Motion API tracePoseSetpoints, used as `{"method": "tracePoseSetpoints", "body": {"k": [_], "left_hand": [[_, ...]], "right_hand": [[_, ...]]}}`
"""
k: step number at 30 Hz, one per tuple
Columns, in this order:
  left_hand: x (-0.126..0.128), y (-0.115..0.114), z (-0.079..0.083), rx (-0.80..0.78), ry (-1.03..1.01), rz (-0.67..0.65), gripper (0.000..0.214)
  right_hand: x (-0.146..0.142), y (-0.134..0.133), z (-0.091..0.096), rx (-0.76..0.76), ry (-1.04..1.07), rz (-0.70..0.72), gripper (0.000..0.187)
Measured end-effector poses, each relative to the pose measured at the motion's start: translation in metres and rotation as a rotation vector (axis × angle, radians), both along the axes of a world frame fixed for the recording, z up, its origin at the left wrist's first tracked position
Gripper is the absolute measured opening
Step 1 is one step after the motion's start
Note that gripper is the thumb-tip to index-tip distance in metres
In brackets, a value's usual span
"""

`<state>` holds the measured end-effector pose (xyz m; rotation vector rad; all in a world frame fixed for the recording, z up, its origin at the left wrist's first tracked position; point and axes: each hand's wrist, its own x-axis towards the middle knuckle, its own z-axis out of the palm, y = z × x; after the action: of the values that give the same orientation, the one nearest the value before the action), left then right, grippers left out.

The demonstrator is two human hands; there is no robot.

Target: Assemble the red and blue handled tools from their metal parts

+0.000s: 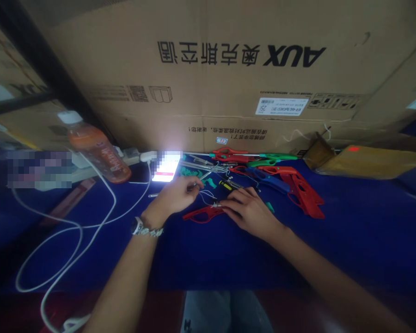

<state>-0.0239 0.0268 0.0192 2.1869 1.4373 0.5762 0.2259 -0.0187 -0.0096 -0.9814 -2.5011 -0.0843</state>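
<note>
My left hand (176,195), with a watch on its wrist, is closed on a thin metal rod (206,175) that points up and to the right. My right hand (249,212) pinches a small wired part (216,204) just above a red lighter casing (204,214) lying on the blue cloth. Thin white wires (208,193) curve between the two hands. A yellow-and-black screwdriver (225,185) lies just beyond my right fingers. Green plastic pieces (210,182) are scattered past my left hand. My fingers partly cover the wired part.
Red, green and blue long-necked lighters, including a blue one (268,179), lie at the back right. A lit phone (166,167), a drink bottle (99,150) and a looping white cable (115,203) are on the left. A large cardboard box (208,106) walls off the back.
</note>
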Motion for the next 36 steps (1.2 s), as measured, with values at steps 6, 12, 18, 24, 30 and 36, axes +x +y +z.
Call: {"method": "tracePoseSetpoints", "body": {"k": [6, 12, 18, 24, 30, 36], "left_hand": [[0.002, 0.0, 0.001, 0.004, -0.005, -0.01, 0.023], [0.004, -0.004, 0.003, 0.043, 0.015, 0.029, 0.022], [0.011, -0.01, 0.005, 0.088, 0.125, 0.069, 0.014], [0.019, -0.006, -0.002, 0.122, 0.127, 0.046, 0.013], [0.017, 0.012, -0.007, 0.053, -0.034, -0.093, 0.013], [0.008, 0.017, -0.015, 0.04, -0.136, -0.093, 0.026]], "right_hand": [[0.0, 0.013, 0.021, -0.101, -0.133, 0.111, 0.015], [-0.008, 0.016, 0.027, -0.274, -0.075, 0.105, 0.015], [-0.003, 0.007, 0.006, -0.206, 0.017, -0.036, 0.01], [-0.005, 0.01, -0.006, -0.053, 0.01, -0.19, 0.011], [0.003, 0.022, -0.012, -0.151, 0.258, -0.223, 0.019], [0.015, 0.02, -0.003, -0.122, 0.252, -0.091, 0.008]]}}
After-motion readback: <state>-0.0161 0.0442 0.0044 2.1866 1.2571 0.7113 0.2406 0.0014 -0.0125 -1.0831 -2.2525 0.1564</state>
